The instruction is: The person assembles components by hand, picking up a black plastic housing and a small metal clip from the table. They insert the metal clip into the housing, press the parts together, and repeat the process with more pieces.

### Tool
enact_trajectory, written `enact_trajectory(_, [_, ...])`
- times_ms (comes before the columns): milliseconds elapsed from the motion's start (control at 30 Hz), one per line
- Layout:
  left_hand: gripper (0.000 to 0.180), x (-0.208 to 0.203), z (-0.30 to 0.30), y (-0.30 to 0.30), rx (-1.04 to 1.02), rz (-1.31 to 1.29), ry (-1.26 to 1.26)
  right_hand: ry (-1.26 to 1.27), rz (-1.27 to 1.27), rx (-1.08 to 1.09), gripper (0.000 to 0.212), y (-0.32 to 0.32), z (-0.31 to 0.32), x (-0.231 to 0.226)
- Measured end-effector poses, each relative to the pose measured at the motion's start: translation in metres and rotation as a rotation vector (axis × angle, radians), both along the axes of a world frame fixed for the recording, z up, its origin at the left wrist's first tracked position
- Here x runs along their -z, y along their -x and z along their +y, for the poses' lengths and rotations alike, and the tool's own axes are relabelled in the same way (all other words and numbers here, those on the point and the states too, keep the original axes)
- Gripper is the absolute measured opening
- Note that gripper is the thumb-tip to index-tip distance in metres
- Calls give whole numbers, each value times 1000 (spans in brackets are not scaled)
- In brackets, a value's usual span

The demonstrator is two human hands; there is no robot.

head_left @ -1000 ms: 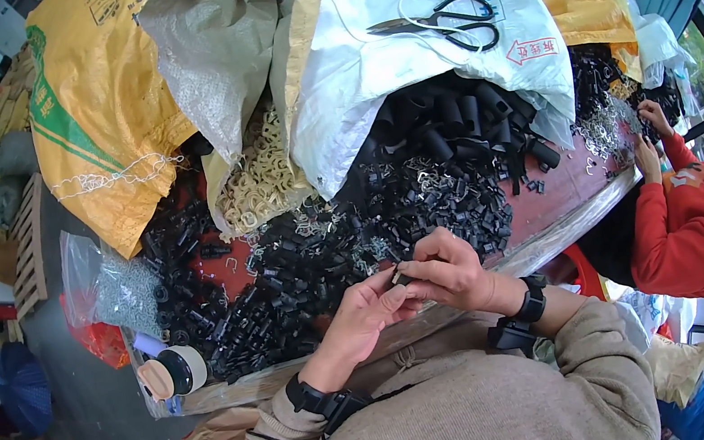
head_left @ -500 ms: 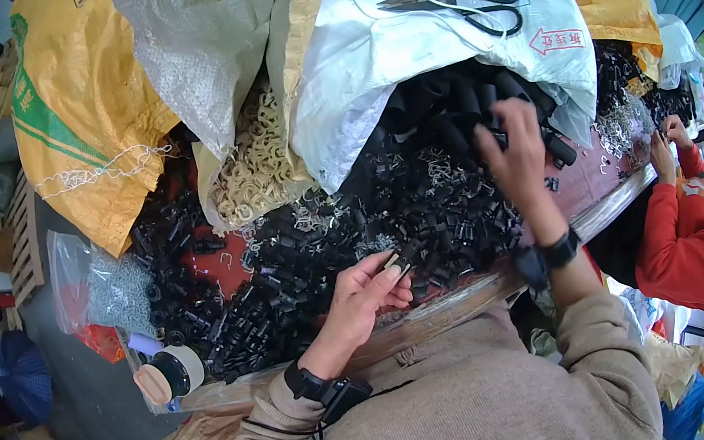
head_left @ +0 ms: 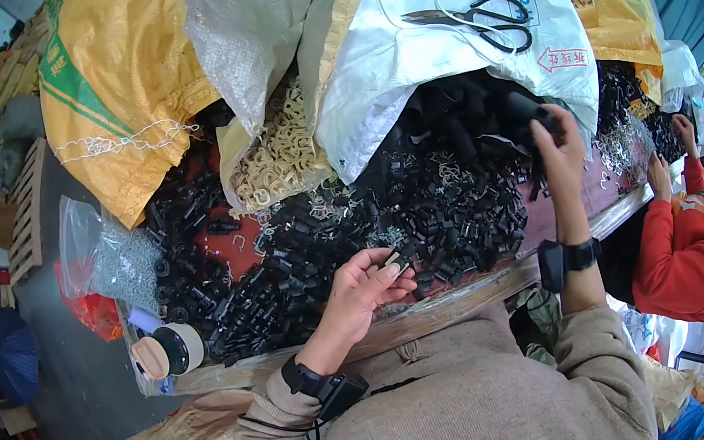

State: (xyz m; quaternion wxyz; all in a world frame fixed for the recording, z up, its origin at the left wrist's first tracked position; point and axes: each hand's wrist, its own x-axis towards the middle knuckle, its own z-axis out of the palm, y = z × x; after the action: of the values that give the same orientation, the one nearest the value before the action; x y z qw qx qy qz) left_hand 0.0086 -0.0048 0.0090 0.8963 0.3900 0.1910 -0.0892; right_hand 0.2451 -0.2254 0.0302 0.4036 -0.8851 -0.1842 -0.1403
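My left hand (head_left: 362, 299) is closed over the near edge of the table, pinching a small black plastic part (head_left: 400, 260) with a pale strip on it between thumb and fingers. My right hand (head_left: 561, 145) reaches to the mouth of a white woven sack (head_left: 446, 56), where its fingers are closed round the end of a black cylindrical sleeve (head_left: 523, 108). Similar black sleeves (head_left: 457, 118) lie in a heap inside that sack. Between my hands spreads a pile of small black plastic parts (head_left: 453, 228), with metal clips (head_left: 452, 170) scattered on it.
Scissors (head_left: 481, 18) and a white cord rest on the sack. An open bag of cream-coloured rings (head_left: 275, 163) stands beside it. A cup (head_left: 169, 350) and a clear bag of small metal pieces (head_left: 124, 268) are at left. A co-worker in red (head_left: 688, 247) works at right.
My right hand has moved right and taken hold of a black sleeve at the sack's mouth. My left hand keeps its pinch on the small part. The whole view has shifted slightly.
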Motion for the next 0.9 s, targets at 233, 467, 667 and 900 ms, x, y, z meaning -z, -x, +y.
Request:
enact_trajectory(233, [31,1,-1,-4,-21,48,44,-1371,843,-132,20,36,0,-23])
enact_trajectory(467, [30,3,2,-15,60,23,33,-450,1285,-558,23,96,37,5])
enact_trajectory(667, [30,1,4,-21,133,99,-131,-54,556,-1023,22,93,62,11])
enact_trajectory(900, [31,-2,-2,-20,167,119,-141,-8,511,-823,16,107,62,0])
